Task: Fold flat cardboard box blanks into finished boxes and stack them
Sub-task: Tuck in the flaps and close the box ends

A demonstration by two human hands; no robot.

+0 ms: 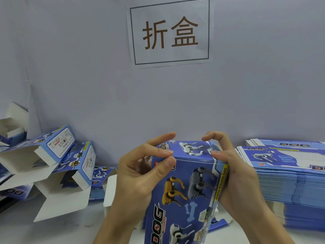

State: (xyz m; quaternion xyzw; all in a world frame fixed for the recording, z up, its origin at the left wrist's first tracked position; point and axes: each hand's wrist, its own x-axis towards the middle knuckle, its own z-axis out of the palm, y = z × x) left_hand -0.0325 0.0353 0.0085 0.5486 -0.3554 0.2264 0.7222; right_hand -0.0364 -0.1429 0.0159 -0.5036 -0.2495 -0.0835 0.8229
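From the head camera, a blue box (184, 187) stands upright between both hands, over the white table (21, 231). Its front face, below the fingertips, carries "DOG" in big letters, toy robot dogs in yellow, grey and white, and a pale bone; a yellow strip under the right palm reads "FUNNY MOVING DOG". The left hand (140, 175) pinches the box's upper left corner between thumb and curled fingers, index finger lifted above the top flap. The right hand (235, 173) grips the upper right edge, thumb pressed on the top face, fingers curled over it.

Right of the right hand lies a tall stack of flat blanks (288, 187), the uppermost printed "DOG" and "TOP". Left of the left hand, folded boxes (70, 164) lie tumbled with open white flaps, their end labels too small to read. Above the fingers a wall sign (169, 31) reads "折盒".
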